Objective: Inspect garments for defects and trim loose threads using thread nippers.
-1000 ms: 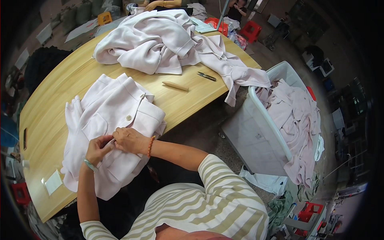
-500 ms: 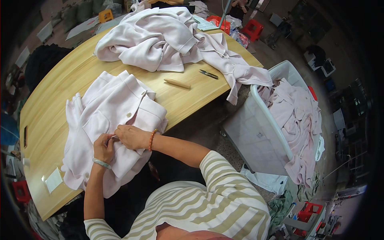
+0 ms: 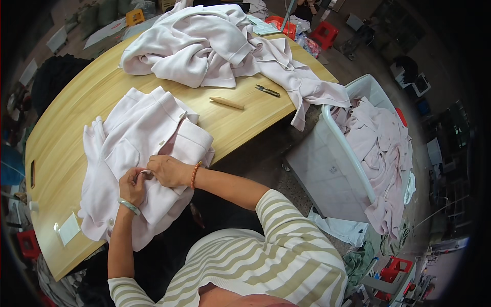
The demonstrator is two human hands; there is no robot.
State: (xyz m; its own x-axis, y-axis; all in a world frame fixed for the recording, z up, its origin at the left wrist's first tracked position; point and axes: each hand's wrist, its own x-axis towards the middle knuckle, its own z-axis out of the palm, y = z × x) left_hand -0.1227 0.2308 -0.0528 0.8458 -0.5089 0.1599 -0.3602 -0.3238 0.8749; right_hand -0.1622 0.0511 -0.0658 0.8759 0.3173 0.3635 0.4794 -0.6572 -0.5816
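Note:
A pale pink buttoned cardigan (image 3: 130, 133) lies spread at the table's near edge, part of it hanging over. My left hand (image 3: 132, 185) is closed, pinching the cardigan's front edge. Close against it, my right hand (image 3: 166, 170) is closed on the same edge from the other side. The fingertips of both meet there, and whether a button sits between them is hidden. One button (image 3: 161, 144) shows just above my right hand, and another button (image 3: 111, 222) lies near the lower hem.
Beyond the cardigan lie a pointed wooden tool (image 3: 226, 103) and small thread snips (image 3: 267, 91) on the wooden table (image 3: 245, 130). A heap of pale pink garments (image 3: 192, 46) covers the far side. At the right stands a plastic bin (image 3: 332, 169) piled with similar garments.
My hands stay at the same spot on the cardigan's edge, with only small finger movements. The cardigan's upper part has shifted slightly, and the view has tilted a little.

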